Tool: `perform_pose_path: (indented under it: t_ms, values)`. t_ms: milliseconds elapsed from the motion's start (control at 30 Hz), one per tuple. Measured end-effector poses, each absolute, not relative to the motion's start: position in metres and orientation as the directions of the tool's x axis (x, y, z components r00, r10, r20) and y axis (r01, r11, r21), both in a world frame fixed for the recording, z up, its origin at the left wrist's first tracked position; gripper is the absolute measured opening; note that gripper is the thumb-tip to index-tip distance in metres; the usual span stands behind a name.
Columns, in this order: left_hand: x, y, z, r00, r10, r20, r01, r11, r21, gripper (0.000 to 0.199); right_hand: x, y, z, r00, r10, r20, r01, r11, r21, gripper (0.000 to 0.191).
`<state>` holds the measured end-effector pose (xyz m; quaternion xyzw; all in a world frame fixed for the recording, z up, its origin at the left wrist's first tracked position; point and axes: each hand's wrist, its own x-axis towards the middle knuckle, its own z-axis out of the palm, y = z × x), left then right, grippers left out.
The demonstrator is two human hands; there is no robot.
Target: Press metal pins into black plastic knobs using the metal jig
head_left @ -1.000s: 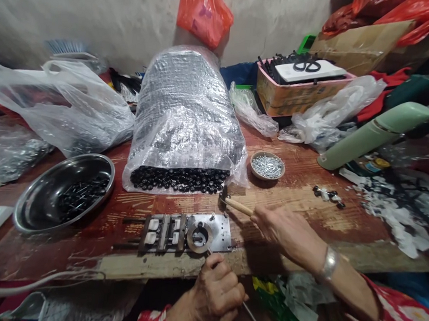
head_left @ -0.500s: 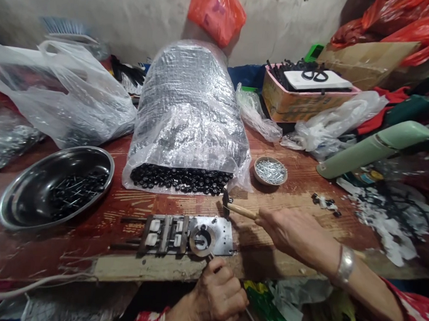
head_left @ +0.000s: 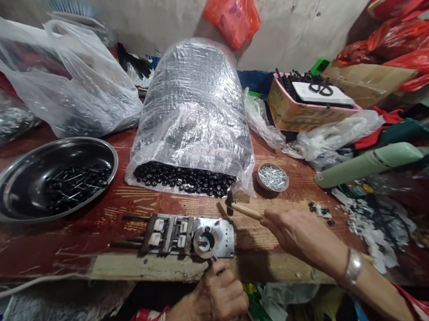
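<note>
My left hand [head_left: 219,295], below the table's front edge, is closed round the handle of a metal ring tool [head_left: 206,242]. The ring lies on the right part of a metal jig [head_left: 225,237], with a dark round piece inside it. White blocks sit in the jig's left part. My right hand [head_left: 293,231] grips the wooden handle of a small hammer [head_left: 246,210]; its dark head is above the table, behind the jig's right end. A big translucent sack [head_left: 195,107] of black round parts stands beyond the jig.
A steel bowl [head_left: 15,183] of nails and black parts is at left, a small bowl of nails [head_left: 272,178] at right. Farther right are a green flask [head_left: 368,166], plastic scraps [head_left: 371,231] and a box of black pieces [head_left: 292,109].
The view has shifted slightly. Both hands keep their grips; the hammer is still behind the jig's right end and the ring is still on the jig.
</note>
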<state>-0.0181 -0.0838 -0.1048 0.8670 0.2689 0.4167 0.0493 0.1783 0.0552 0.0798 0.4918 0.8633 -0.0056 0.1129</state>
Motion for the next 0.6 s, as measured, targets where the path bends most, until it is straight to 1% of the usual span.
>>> perform_pose_path:
  t_ms: [100,167,300,367,433,533,600]
  values:
    - [-0.019,-0.084,-0.104,0.519,0.514,0.683,0.425,-0.848,0.315,0.008,0.175,0.058,0.085,-0.489,0.864,-0.124,0.864,0.499,0.070,0.040]
    - [-0.019,-0.083,-0.104,0.542,0.509,0.668,0.424,-0.852,0.305,0.007,0.169,0.058,0.086,-0.481,0.867,-0.129,0.870,0.490,0.055,0.039]
    - [-0.020,-0.083,-0.105,0.549,0.496,0.673,0.418,-0.860,0.293,0.008,0.161,0.054,0.087,-0.447,0.848,-0.285,0.855,0.499,0.142,0.030]
    - [-0.020,-0.083,-0.105,0.531,0.501,0.684,0.411,-0.858,0.309,0.009,0.161,0.053,0.089,-0.416,0.848,-0.329,0.853,0.489,0.182,0.030]
    - [-0.020,-0.083,-0.105,0.521,0.504,0.689,0.402,-0.857,0.323,0.008,0.161,0.055,0.092,-0.412,0.862,-0.296,0.859,0.476,0.191,0.033]
    - [-0.020,-0.083,-0.104,0.522,0.501,0.690,0.396,-0.859,0.324,0.008,0.159,0.056,0.093,-0.437,0.879,-0.188,0.873,0.466,0.148,0.037]
    - [-0.020,-0.082,-0.103,0.532,0.498,0.685,0.399,-0.861,0.315,0.009,0.157,0.055,0.091,-0.443,0.876,-0.188,0.875,0.469,0.122,0.038]
